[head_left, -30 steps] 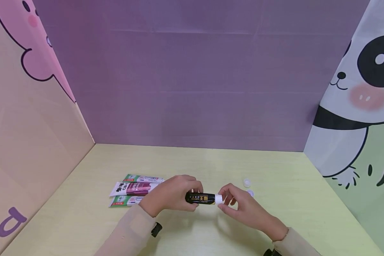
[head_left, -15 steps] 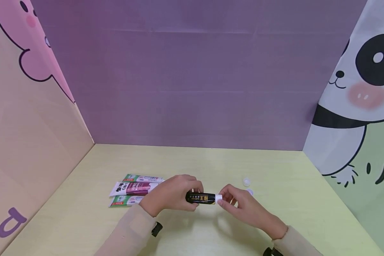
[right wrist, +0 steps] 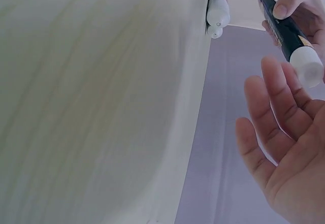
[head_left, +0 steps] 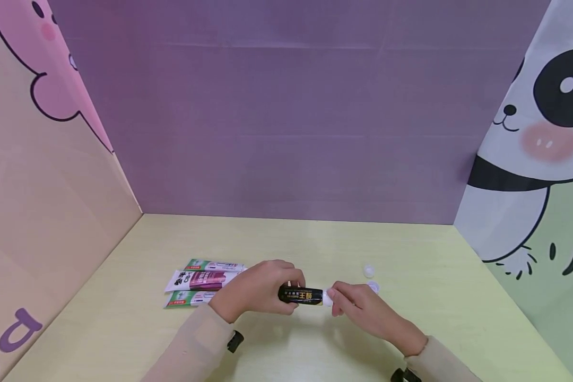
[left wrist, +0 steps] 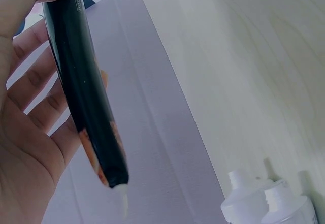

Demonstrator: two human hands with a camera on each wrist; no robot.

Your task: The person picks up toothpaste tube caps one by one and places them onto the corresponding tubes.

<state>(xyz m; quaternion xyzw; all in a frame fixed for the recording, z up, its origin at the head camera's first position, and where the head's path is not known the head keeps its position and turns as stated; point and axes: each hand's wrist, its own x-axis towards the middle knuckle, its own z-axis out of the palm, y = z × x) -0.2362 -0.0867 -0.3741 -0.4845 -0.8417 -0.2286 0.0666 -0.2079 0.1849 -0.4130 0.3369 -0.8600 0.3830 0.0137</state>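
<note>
My left hand (head_left: 267, 286) holds a black toothpaste tube (head_left: 300, 295) with gold lettering sideways above the table, thumb underneath and fingers over the top. Its white cap (head_left: 327, 297) points right, and my right hand (head_left: 370, 310) pinches it between thumb and index finger. In the right wrist view the cap (right wrist: 306, 66) sits on the tube's near end, while the right hand's other fingers (right wrist: 277, 94) are loosely spread below it. The left wrist view has the tube (left wrist: 86, 92) running down to its thin, pale tail end.
Left on the table lie three more toothpaste tubes, a purple-and-white one (head_left: 200, 281) between two green-and-white ones. In the left wrist view their white threaded nozzles (left wrist: 237, 179) show bare. Two small white caps (head_left: 369, 271) lie behind my right hand. A purple wall (head_left: 286, 132) stands behind.
My right hand has turned at the cap, its thumb coming up over the cap and its fingers dropping below. The left hand and the tube have stayed almost still.
</note>
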